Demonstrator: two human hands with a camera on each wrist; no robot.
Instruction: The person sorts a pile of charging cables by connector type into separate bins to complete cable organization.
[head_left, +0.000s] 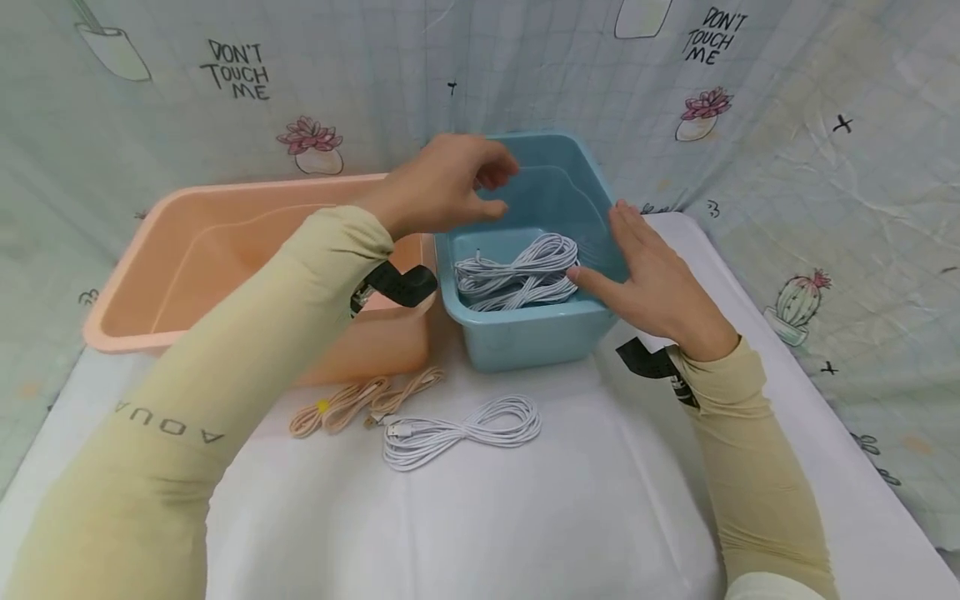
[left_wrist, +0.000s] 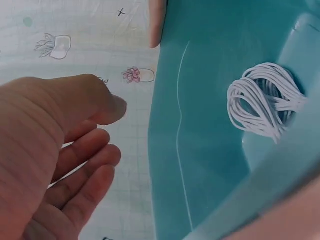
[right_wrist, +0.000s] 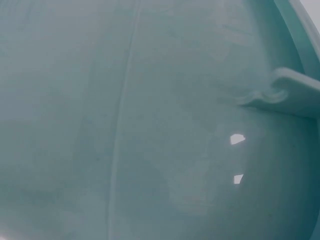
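Note:
My left hand [head_left: 450,183] hovers over the left rim of the blue plastic bin [head_left: 532,343]. Its fingers are loosely bent, and the left wrist view shows nothing between them. At the bin's right rim rests my right hand [head_left: 660,279], fingers extended and thumb reaching over the inside. Coiled white cables [head_left: 517,277] lie on the bin's floor. In the left wrist view, part of that white bundle [left_wrist: 265,97] shows beyond the hand. Only the blue-green bin surface [right_wrist: 100,125] fills the right wrist view; the right hand is out of sight there.
A peach bin [head_left: 202,250] stands left of the blue one, partly hidden by my left arm. In front, on the white tablecloth [head_left: 525,525], lie tied peach cables [head_left: 360,404] and a coiled white USB cable [head_left: 465,433]. A printed cloth [head_left: 390,92] hangs behind.

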